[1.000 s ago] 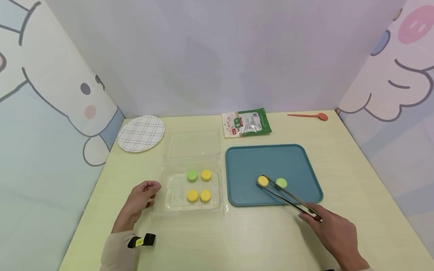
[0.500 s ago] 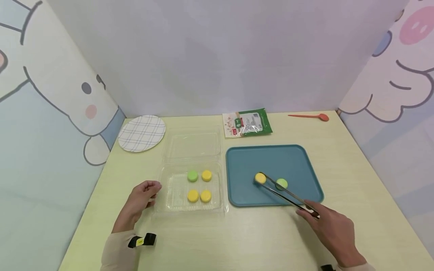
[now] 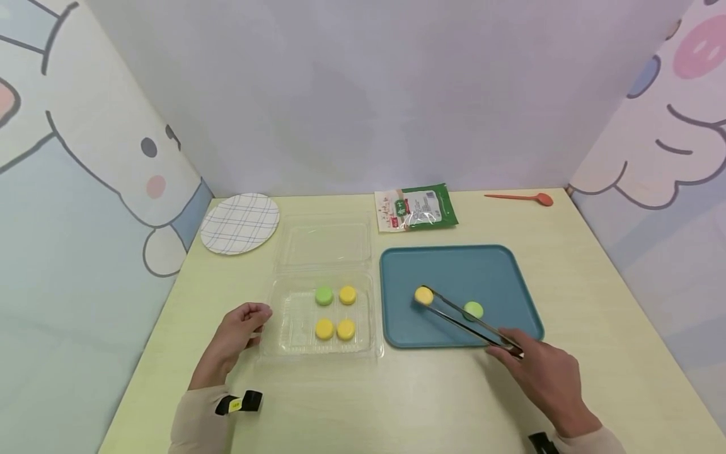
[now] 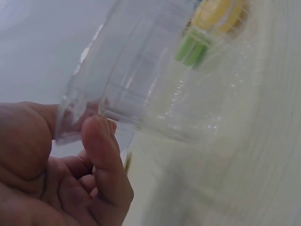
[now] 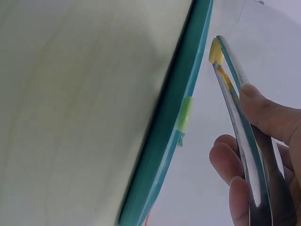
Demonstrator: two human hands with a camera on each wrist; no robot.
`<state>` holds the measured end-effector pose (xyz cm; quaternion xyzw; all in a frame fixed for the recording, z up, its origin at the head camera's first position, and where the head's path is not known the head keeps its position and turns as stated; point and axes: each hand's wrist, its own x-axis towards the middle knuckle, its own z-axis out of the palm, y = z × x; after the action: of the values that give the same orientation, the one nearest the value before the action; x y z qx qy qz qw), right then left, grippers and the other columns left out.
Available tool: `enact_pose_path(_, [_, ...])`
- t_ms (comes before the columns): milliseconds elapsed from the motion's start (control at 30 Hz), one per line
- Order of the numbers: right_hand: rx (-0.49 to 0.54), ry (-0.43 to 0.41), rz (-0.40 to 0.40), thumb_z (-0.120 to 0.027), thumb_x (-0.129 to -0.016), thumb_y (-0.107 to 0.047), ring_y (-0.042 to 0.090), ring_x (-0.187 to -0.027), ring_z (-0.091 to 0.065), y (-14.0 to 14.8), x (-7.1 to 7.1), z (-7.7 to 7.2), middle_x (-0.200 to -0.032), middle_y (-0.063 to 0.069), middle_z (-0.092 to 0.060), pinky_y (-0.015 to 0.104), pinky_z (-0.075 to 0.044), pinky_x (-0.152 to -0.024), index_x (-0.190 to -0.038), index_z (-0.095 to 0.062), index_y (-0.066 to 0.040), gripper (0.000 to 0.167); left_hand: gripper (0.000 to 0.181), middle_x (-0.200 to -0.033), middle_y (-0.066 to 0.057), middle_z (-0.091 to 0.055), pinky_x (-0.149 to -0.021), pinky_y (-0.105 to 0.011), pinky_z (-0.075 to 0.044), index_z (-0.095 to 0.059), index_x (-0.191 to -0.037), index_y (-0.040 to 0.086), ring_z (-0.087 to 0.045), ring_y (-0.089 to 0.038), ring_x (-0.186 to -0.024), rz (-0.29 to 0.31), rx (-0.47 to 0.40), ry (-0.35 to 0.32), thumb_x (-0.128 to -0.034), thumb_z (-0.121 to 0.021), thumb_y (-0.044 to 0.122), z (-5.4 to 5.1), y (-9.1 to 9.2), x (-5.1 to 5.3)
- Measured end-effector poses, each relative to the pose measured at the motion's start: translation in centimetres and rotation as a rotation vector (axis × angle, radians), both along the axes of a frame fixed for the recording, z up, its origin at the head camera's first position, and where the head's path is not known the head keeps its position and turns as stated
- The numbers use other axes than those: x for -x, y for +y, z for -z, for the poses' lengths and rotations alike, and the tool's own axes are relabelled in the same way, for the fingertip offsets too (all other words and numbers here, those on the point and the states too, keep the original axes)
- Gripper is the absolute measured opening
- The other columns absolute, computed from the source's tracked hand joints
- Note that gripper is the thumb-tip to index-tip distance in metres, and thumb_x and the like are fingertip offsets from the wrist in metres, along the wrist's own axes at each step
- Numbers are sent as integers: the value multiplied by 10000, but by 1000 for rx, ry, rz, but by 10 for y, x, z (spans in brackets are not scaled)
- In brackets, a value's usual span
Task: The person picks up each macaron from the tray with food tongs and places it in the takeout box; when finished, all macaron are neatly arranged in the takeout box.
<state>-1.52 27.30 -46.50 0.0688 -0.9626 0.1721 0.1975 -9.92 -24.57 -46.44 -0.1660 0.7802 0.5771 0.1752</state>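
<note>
My right hand (image 3: 541, 378) grips metal tongs (image 3: 465, 325) over the blue tray (image 3: 405, 331). Between the tongs' tips sits a yellow macaron (image 3: 423, 296), raised off the tray in the right wrist view. A light green macaron (image 3: 473, 310) lies on the tray beneath the tongs. To the left is an open clear plastic box (image 3: 295, 353) with its lid folded back. Inside its right half are a green macaron (image 3: 324, 296) and three yellow macarons (image 3: 348, 295). My left hand (image 4: 94, 174) pinches the box's left rim between thumb and fingers.
A checked round plate (image 3: 240, 224) lies at the back left. Behind the tray is a green and white packet (image 3: 416, 208), and a red spoon (image 3: 527, 198) lies at the back right. Walls close in the table's back and sides.
My right hand, the tongs and the held yellow macaron have moved left and slightly up the view, away from the green macaron. My left hand stays at the box's rim.
</note>
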Motion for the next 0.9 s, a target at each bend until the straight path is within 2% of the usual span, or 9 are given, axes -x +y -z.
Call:
enact_pose_path(167, [17,-3,-21,-925,-637,-260,13,-448,-464,-6,7,-4,-714,-41,-709,241,-272,-407,-1028,-725,-179,446,338,-949,-55,-560,-692,-301,-485,-552,-1229,10,-505,-191,-846,3,2,5,-1030,-607,277,-1,1,2])
enact_pose_path(267, [20,25,-55,-909,-678,-324,33,-471,-514,-11,13,-7,-719,-39,-708,235,-284,-409,-1029,-719,-177,426,328,-947,-55,-563,-695,-302,-487,-553,-1223,10,-509,-188,-841,1,0,3,-1032,-604,273,-1,1,2])
enact_pose_path(333, [22,60,-90,-824,-779,-491,44,-490,-547,-16,17,-8,-733,-31,-714,227,-288,-406,-1028,-719,-170,420,326,-944,-53,-566,-695,-302,-488,-556,-1222,11,-511,-184,-837,-2,-1,2,-1032,-606,272,-1,1,2])
enact_pose_path(400, [16,104,-121,-668,-858,-645,48,-505,-568,-20,22,-9,-722,-32,-709,217,-293,-403,-1016,-722,-171,503,329,-943,-51,-570,-694,-303,-488,-557,-1223,13,-513,-180,-835,-5,-1,0,-1030,-608,275,0,1,3])
enact_pose_path(500, [9,171,-172,-437,-909,-749,43,-495,-566,-29,28,-11,-700,-33,-700,198,-289,-398,-995,-726,-166,657,334,-940,-49,-569,-689,-304,-487,-558,-1227,16,-510,-182,-834,-8,-1,0,-1028,-611,279,1,1,3])
enact_pose_path(633, [13,217,-228,-447,-918,-734,27,-479,-551,-39,35,-13,-662,-47,-677,171,-281,-401,-979,-738,-159,648,327,-930,-52,-560,-686,-304,-484,-558,-1229,17,-505,-183,-825,-10,-4,-5,-1031,-606,273,3,0,3])
enact_pose_path(900, [-2,228,-283,-430,-927,-727,36,-469,-545,-59,46,-15,-647,-59,-667,170,-276,-392,-964,-759,-168,650,317,-914,-45,-556,-673,-296,-488,-561,-1221,18,-505,-171,-809,-12,-15,-1,-1030,-608,266,5,-2,2])
